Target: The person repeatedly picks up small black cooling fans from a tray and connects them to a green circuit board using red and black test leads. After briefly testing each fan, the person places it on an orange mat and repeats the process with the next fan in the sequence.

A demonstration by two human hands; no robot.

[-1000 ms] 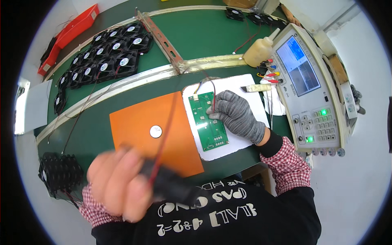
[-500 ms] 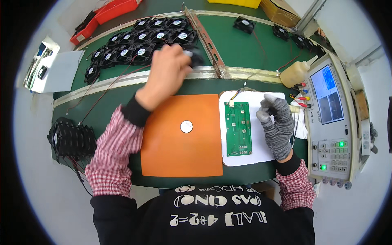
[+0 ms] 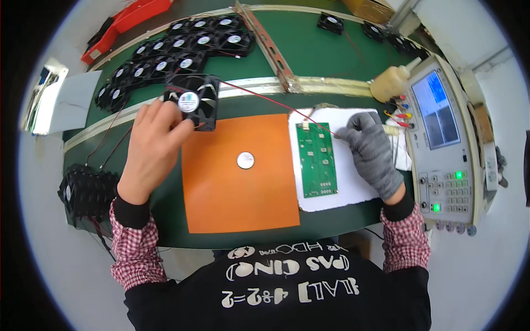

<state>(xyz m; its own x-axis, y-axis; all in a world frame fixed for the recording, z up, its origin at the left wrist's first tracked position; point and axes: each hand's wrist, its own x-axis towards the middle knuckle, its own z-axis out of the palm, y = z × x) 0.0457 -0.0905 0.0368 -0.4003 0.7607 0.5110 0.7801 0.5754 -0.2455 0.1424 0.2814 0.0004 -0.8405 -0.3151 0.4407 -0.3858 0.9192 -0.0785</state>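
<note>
My left hand (image 3: 152,143) is bare and grips a black square cooling fan (image 3: 192,102) at the upper left corner of an orange mat (image 3: 237,187). The fan's red and black wires (image 3: 276,102) run right across the green table to my right hand (image 3: 371,151), which wears a grey glove and pinches the wire end beside a green circuit board (image 3: 316,160). The board lies on a white sheet (image 3: 353,182). A small white disc (image 3: 245,160) sits in the middle of the mat.
Several black fans (image 3: 182,47) lie in rows at the back left, and more are stacked at the left edge (image 3: 88,190). A grey test instrument with a screen and lit green buttons (image 3: 444,138) stands at the right. A yellowish bottle (image 3: 391,83) and a red tray (image 3: 132,16) are behind.
My left hand came back from the far fan rows holding one fan and now sits at the mat's corner. My right hand shifted up the board toward the wire end.
</note>
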